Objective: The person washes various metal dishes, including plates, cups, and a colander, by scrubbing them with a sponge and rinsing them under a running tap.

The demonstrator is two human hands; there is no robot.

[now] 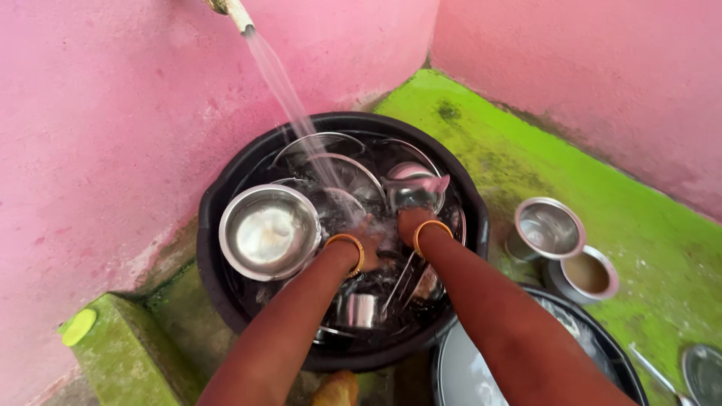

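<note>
Both hands — left hand [367, 239], right hand [410, 222] — sink among steel dishes in the tub [218, 203] (water blurs them); their grips cannot be told.

At the centre of my frame sits a black tub [210, 218] full of silver steel bowls [268, 233], and my left hand [367, 239] and right hand [410, 223] each wear an orange-gold bangle [347, 244]. The walls [98, 135] across the top are pink, mottled paler lower left. The floor [602, 203] at right is bright green with darker patches, and a yellow-green disc [79, 327] lies lower left.
</note>
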